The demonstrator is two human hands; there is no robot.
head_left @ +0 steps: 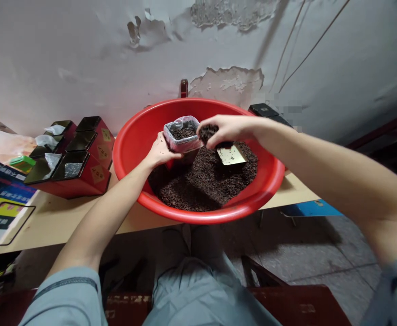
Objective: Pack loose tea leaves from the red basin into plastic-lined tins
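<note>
A big red basin [133, 136] on the table edge holds a heap of dark loose tea leaves [201, 183]. My left hand [160, 151] grips the side of a small box lined with a clear bag [182, 133], partly filled with leaves, held inside the basin. My right hand [226, 129] is closed round a handful of tea leaves [207, 132] just right of the box's rim. A flat gold lid [231, 155] lies on the leaves under my right hand.
Several red tea tins [83, 170] with dark open tops, some lined with bags, stand left of the basin on the wooden table [62, 215]. Printed boxes [1, 194] lie at the far left. A peeling wall is behind. My knees are under the table.
</note>
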